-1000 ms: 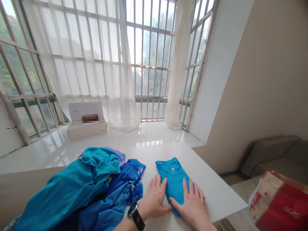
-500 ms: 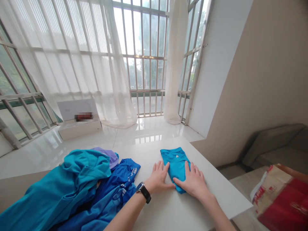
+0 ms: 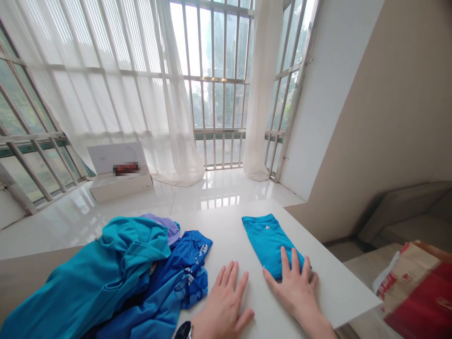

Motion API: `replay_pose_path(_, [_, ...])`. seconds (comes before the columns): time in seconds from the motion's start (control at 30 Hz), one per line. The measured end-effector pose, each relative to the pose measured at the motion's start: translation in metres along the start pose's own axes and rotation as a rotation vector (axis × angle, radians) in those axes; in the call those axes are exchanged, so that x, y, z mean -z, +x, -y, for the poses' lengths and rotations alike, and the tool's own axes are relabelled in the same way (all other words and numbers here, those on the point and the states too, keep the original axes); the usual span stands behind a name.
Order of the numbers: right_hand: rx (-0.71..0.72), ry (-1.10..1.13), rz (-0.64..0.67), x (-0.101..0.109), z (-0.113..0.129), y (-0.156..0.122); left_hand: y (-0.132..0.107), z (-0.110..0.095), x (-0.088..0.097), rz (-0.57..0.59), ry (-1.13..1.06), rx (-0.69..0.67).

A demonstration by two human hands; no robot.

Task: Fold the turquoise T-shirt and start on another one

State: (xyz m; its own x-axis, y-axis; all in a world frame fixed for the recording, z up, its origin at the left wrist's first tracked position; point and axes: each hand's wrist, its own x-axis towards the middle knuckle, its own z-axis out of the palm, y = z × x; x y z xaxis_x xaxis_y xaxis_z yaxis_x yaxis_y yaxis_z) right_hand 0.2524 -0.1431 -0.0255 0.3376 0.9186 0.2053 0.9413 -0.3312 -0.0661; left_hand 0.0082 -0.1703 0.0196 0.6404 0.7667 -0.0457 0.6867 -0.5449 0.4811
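Observation:
A folded turquoise shirt [image 3: 266, 238] lies on the white table [image 3: 229, 230] toward its right side. My right hand [image 3: 294, 289] rests flat on the shirt's near end, fingers stretched out. My left hand [image 3: 222, 308] lies open on the bare tabletop just left of the shirt, not touching it, with a dark wristwatch [image 3: 183, 331] at the wrist. A heap of unfolded clothes sits to the left: a turquoise garment [image 3: 106, 268], a darker blue shirt [image 3: 176, 287] and a bit of purple cloth [image 3: 165, 226].
The table's right edge runs close past the folded shirt. A red and tan paper bag [image 3: 416, 296] stands at the lower right. Beyond the table are a glossy white floor, an open white box [image 3: 120, 174], sheer curtains and barred windows. A beige wall is on the right.
My left hand has come off the folded shirt and drawn back onto the bare table. The shirt has shifted rightward under my right hand. The camera has moved a little.

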Motion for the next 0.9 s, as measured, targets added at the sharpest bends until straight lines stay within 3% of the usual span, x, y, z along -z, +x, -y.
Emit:
replay_pose_path(0.1, [0.013,-0.009,-0.005,-0.006,-0.005,0.022,0.001,0.003,-0.005,-0.035,-0.014,-0.044])
replay_pose_path(0.33, [0.031,-0.006,0.026,-0.017,-0.025,0.112,0.005,0.005,-0.008,-0.03,-0.035,-0.024])
replay_pose_path(0.43, [0.042,0.01,0.02,-0.024,-0.033,0.137,0.008,0.008,-0.009,-0.022,-0.062,-0.043])
replay_pose_path(0.67, [0.04,0.03,0.007,-0.03,-0.037,0.147,0.005,0.006,-0.004,-0.022,-0.053,-0.052])
replay_pose_path(0.9, [0.053,0.102,-0.023,-0.029,-0.038,0.144,-0.009,-0.013,0.016,-0.065,-0.085,-0.04])
